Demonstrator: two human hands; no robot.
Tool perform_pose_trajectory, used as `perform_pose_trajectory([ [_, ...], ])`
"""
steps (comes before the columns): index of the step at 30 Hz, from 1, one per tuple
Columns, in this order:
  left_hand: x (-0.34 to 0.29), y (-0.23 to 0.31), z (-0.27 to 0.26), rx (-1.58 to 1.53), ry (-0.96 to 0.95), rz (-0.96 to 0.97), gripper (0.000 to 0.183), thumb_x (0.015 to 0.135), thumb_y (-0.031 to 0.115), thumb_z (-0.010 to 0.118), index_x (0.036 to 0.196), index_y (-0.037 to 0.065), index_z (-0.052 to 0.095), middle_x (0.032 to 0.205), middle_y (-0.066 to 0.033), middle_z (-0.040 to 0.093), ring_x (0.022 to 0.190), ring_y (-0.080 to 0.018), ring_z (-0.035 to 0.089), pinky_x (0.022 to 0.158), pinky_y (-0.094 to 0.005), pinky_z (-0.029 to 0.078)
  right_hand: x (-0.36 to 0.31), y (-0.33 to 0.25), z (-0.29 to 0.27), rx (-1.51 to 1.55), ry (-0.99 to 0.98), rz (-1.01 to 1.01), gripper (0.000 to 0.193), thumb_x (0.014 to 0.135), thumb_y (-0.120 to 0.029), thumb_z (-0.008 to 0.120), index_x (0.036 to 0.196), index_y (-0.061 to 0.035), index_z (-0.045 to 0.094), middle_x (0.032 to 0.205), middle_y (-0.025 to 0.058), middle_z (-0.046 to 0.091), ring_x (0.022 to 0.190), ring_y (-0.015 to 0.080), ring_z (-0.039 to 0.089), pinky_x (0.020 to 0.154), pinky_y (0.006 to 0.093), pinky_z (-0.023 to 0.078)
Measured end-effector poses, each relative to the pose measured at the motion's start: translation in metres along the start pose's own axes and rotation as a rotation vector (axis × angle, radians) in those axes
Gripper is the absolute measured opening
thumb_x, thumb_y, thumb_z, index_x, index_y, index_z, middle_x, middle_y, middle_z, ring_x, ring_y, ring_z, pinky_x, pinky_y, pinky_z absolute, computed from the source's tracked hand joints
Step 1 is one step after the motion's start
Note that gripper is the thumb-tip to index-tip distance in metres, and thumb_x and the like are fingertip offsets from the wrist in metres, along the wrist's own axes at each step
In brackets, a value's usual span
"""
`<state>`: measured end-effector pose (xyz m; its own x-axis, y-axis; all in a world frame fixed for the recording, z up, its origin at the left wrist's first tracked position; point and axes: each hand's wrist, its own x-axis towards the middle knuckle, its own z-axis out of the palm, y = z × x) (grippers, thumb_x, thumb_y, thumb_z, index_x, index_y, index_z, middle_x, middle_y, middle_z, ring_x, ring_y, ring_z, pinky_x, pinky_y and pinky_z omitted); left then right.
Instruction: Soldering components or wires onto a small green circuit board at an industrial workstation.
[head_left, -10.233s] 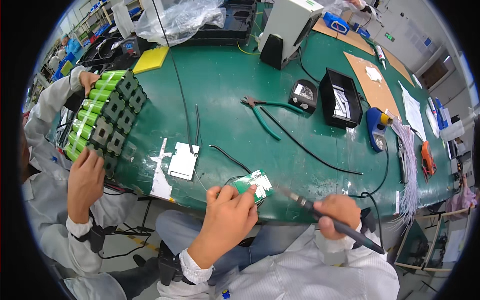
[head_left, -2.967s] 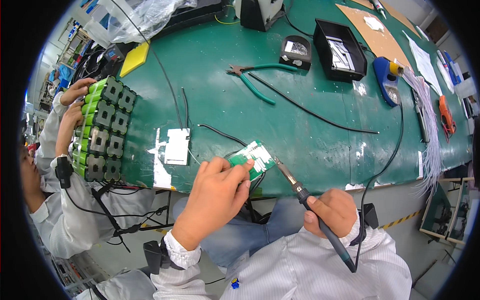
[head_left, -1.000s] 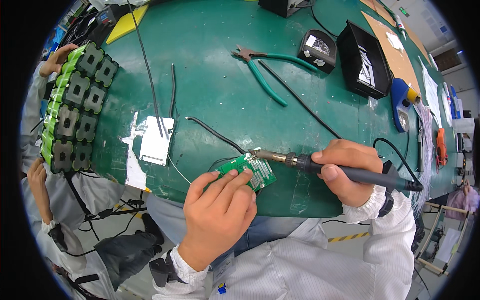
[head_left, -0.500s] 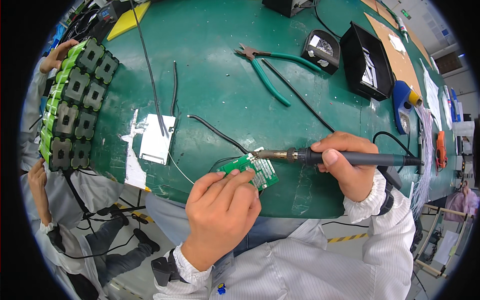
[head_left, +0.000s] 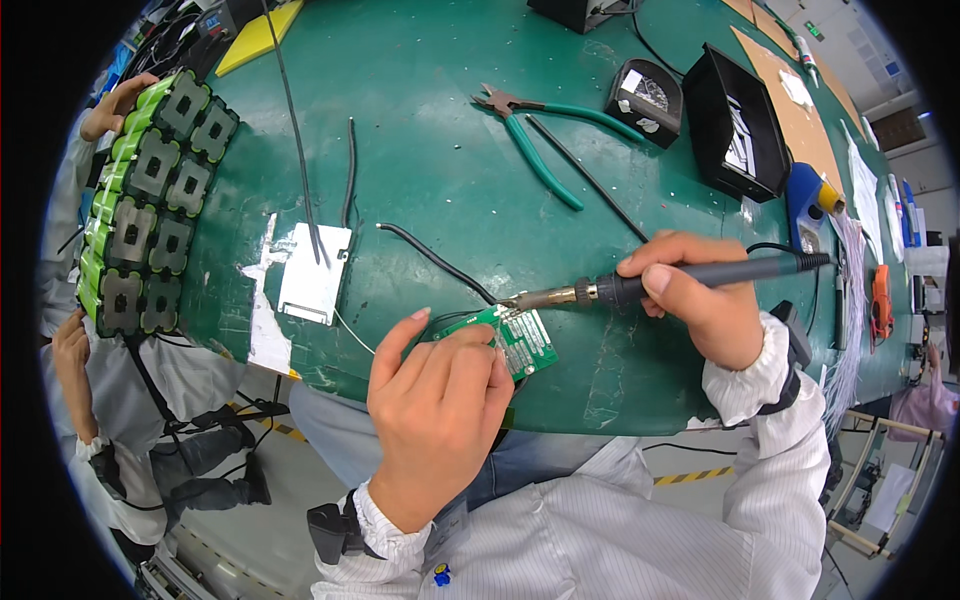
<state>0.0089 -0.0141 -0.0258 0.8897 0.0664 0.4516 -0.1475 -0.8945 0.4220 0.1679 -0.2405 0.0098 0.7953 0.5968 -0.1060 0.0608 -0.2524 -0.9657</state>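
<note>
Green board (head_left: 531, 345), pressed under the half-open left hand (head_left: 435, 405), could skid if that hold gives, letting the iron (head_left: 614, 289), gripped in the curled right hand (head_left: 715, 318), scorch skin

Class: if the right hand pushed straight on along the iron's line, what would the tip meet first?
Likely the black wire, at its end by the board; the right hand's iron looks close to or on it, depth unclear.
</note>
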Motion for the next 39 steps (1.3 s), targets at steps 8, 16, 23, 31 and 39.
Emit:
perform_pose_trajectory([
  [8,0.000,0.003,0.007,0.035,0.055,0.004,0.017,0.085,0.002,0.077,0.090,0.006,0.061,0.098,-0.0071,0.076,0.072,-0.0208,0.065,0.104,-0.0449,0.055,0.035,-0.016,-0.010,0.055,-0.152,0.149,0.030,0.097,-0.021,0.068,0.107,0.0038,0.080,0.073,0.0017,0.063,0.069,0.0097,0.057,0.063,0.0269,0.046],
  [16,0.001,0.004,0.006,0.040,0.024,-0.039,0.017,0.086,0.000,0.077,0.093,0.005,0.062,0.095,-0.0064,0.077,0.081,-0.0237,0.071,0.107,-0.0473,0.054,0.043,-0.017,-0.010,0.053,-0.180,0.160,0.029,0.096,-0.022,0.068,0.106,0.0025,0.081,0.070,0.0017,0.063,0.068,0.0091,0.056,0.063,0.0275,0.046],
  [23,0.004,0.006,0.006,0.046,0.023,-0.057,0.016,0.085,0.000,0.079,0.090,0.005,0.065,0.094,-0.0062,0.077,0.083,-0.0236,0.072,0.107,-0.0474,0.054,0.041,-0.016,-0.012,0.039,-0.179,0.130,0.029,0.096,-0.022,0.070,0.106,0.0028,0.081,0.070,0.0012,0.064,0.067,0.0081,0.055,0.062,0.0268,0.045],
  [31,0.005,0.004,0.008,0.082,0.041,-0.014,0.017,0.083,0.003,0.081,0.092,0.005,0.067,0.096,-0.0059,0.075,0.075,-0.0223,0.066,0.106,-0.0465,0.055,0.033,-0.023,-0.013,-0.085,-0.184,0.027,0.025,0.094,-0.021,0.073,0.106,-0.0019,0.083,0.079,0.0022,0.070,0.073,0.0102,0.060,0.067,0.0282,0.048],
  [39,0.006,0.003,0.007,0.071,0.043,-0.013,0.016,0.084,0.003,0.081,0.092,0.004,0.068,0.095,-0.0061,0.074,0.073,-0.0221,0.065,0.106,-0.0472,0.055,0.017,-0.014,-0.009,-0.111,-0.176,-0.101,0.022,0.091,-0.015,0.074,0.106,-0.0014,0.083,0.083,0.0064,0.071,0.073,0.0122,0.060,0.065,0.0299,0.046],
])
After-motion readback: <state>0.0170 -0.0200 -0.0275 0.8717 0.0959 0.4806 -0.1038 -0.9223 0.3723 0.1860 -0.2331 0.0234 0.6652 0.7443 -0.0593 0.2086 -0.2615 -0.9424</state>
